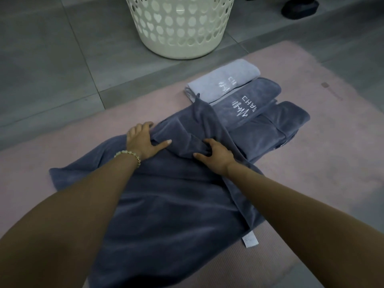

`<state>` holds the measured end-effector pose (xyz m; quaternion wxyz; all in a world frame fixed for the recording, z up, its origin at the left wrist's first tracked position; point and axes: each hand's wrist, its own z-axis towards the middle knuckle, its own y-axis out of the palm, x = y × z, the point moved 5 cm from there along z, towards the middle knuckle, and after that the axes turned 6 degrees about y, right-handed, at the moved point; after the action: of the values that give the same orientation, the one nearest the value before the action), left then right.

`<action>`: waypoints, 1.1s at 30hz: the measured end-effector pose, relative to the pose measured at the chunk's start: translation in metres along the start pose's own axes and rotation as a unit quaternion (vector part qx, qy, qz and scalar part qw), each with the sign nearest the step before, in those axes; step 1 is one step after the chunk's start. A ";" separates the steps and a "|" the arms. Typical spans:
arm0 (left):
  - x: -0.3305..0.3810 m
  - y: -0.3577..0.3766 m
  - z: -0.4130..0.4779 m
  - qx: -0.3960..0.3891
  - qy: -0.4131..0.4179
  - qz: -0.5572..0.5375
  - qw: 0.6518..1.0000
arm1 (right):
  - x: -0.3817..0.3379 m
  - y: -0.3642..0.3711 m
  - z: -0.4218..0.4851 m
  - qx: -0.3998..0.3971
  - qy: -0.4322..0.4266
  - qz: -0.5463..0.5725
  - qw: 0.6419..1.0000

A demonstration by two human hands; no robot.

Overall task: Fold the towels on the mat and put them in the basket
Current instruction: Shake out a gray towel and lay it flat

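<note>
Centre frame, on mat [315,146]: dark towel [166,204], long axis running lower frame to upper. Left hand [141,142], right hand [217,153] each gripping bunched far edge, level, equally near. Basket [178,28] top centre, beyond.

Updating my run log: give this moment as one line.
phase: folding | left hand: grips dark blue towel | right hand: grips it | folded towels: three, on pink mat | laundry basket: on floor

Domestic room, floor level — grey tile floor [45,65], pink mat [324,154], cream laundry basket [180,38], folded towels [225,79].
</note>
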<state>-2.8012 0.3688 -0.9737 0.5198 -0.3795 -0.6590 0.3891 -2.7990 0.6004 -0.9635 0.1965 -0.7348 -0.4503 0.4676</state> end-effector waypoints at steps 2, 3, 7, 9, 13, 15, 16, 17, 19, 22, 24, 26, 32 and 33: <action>0.012 -0.001 0.000 -0.037 0.019 -0.110 0.993 | 0.000 0.004 -0.001 -0.026 0.006 0.082 0.996; 0.021 -0.001 -0.003 -0.059 0.024 -0.190 0.980 | -0.002 0.004 -0.004 -0.041 -0.004 0.132 0.990; 0.039 -0.026 -0.028 -0.061 0.021 -0.371 0.926 | -0.019 -0.004 -0.030 -0.121 -0.041 0.265 0.956; 0.040 -0.043 -0.057 -0.066 0.016 -0.408 0.911 | -0.026 -0.007 -0.047 -0.197 -0.042 0.283 0.938; 0.019 -0.039 -0.139 -0.025 -0.060 -0.412 0.909 | -0.022 0.011 -0.082 -0.321 -0.041 0.243 0.914; -0.002 -0.014 -0.183 -0.070 -0.099 -0.357 0.926 | -0.012 0.031 -0.100 -0.340 -0.049 0.136 0.929; -0.009 -0.002 -0.202 -0.116 -0.124 -0.332 0.928 | -0.008 0.041 -0.107 -0.361 -0.048 0.107 0.925; -0.016 0.008 -0.216 -0.153 -0.151 -0.326 0.920 | -0.006 0.050 -0.114 -0.377 -0.041 0.093 0.921; -0.018 0.011 -0.220 -0.163 -0.187 -0.342 0.906 | -0.012 0.061 -0.119 -0.380 -0.029 0.095 0.920; -0.017 0.002 -0.188 -0.095 -0.206 -0.437 0.870 | -0.031 0.064 -0.113 -0.293 -0.061 0.128 0.946; -0.014 0.004 -0.170 -0.100 -0.231 -0.491 0.834 | -0.037 0.072 -0.113 -0.273 -0.076 0.118 0.952; -0.009 0.006 -0.154 -0.108 -0.251 -0.485 0.831 | -0.043 0.081 -0.119 -0.272 -0.096 0.098 0.952; 0.003 0.008 -0.121 -0.123 -0.321 -0.511 0.788 | -0.065 0.081 -0.140 -0.315 -0.118 0.180 0.924; 0.005 0.004 -0.119 -0.119 -0.321 -0.517 0.784 | -0.066 0.077 -0.142 -0.334 -0.121 0.181 0.917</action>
<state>-2.6851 0.3888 -0.9568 0.3524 0.1066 -0.9263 0.0798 -2.6499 0.5234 -0.9151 -0.2044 -0.7642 -0.4601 0.4031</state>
